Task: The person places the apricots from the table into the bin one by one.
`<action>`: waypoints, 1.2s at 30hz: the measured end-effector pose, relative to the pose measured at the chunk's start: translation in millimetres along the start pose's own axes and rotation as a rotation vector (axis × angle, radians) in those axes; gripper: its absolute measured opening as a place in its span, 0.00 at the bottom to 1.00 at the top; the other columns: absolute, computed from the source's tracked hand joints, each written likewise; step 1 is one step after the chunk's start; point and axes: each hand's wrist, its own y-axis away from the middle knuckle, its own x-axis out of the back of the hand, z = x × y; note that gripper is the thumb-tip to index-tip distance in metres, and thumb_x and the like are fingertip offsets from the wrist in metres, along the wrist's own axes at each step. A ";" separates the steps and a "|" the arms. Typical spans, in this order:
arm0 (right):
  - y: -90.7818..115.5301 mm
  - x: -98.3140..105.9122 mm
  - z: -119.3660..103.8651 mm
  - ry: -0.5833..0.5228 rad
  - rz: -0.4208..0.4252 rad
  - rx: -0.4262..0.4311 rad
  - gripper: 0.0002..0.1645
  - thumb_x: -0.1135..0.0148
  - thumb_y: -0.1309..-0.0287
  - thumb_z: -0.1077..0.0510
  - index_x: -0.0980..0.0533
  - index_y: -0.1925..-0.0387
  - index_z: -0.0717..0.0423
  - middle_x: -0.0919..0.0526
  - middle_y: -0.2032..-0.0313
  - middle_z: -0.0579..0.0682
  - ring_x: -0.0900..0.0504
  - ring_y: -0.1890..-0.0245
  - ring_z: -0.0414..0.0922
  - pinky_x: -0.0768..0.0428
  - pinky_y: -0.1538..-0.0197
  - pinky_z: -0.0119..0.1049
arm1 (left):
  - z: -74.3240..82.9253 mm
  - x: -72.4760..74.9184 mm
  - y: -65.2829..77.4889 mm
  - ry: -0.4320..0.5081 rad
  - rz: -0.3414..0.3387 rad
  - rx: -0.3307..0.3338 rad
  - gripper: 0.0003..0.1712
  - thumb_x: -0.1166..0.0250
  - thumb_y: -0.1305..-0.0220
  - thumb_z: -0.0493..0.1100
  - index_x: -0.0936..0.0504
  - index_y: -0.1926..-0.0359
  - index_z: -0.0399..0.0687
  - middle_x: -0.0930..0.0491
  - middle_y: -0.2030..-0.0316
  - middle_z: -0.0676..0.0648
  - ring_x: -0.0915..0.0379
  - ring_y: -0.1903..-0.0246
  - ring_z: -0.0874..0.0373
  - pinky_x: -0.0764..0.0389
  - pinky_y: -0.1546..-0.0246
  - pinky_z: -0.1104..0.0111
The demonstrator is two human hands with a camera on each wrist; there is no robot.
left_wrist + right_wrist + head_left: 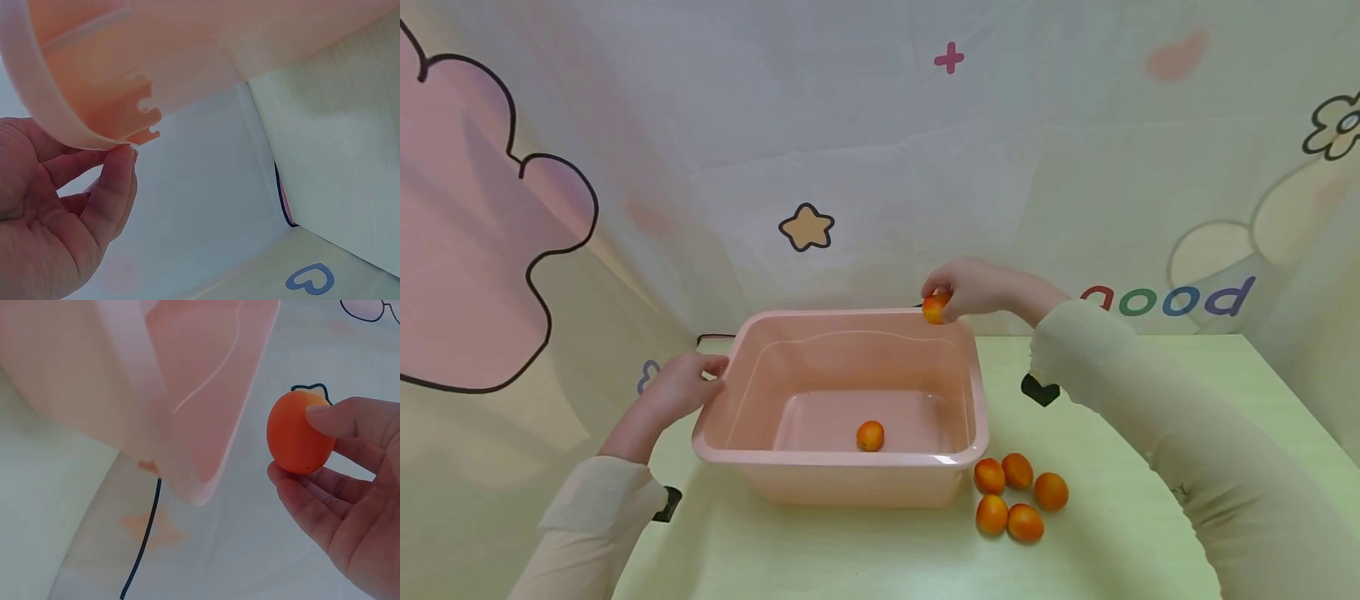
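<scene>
A pink plastic basin point(865, 481) stands on the table with one orange fruit point(870, 436) on its floor. My left hand point(687, 385) pinches the basin's left rim between thumb and fingers, as the left wrist view shows from below. Above the far right corner of the basin, my right hand point(973, 287) holds another small orange fruit point(299, 432) between thumb and fingertips. In the right wrist view that fruit is apart from the basin wall point(194, 375). The exact kind of fruit is hard to tell; it is smooth, oval and orange-red.
Several more orange fruits point(1022, 522) lie in a loose cluster on the pale table point(1120, 533), just right of the basin's near corner. A printed cloth backdrop point(880, 192) hangs behind the table and along its sides.
</scene>
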 end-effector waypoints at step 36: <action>-74.5 -91.0 -46.4 -0.115 -0.148 -0.116 0.16 0.39 0.58 0.69 0.23 0.63 0.56 0.23 0.64 0.50 0.28 0.64 0.47 0.25 0.61 0.31 | 1.3 1.2 0.7 0.019 -0.001 0.021 0.23 0.49 0.42 0.37 0.31 0.45 0.30 0.25 0.55 0.32 0.28 0.57 0.42 0.25 0.60 0.56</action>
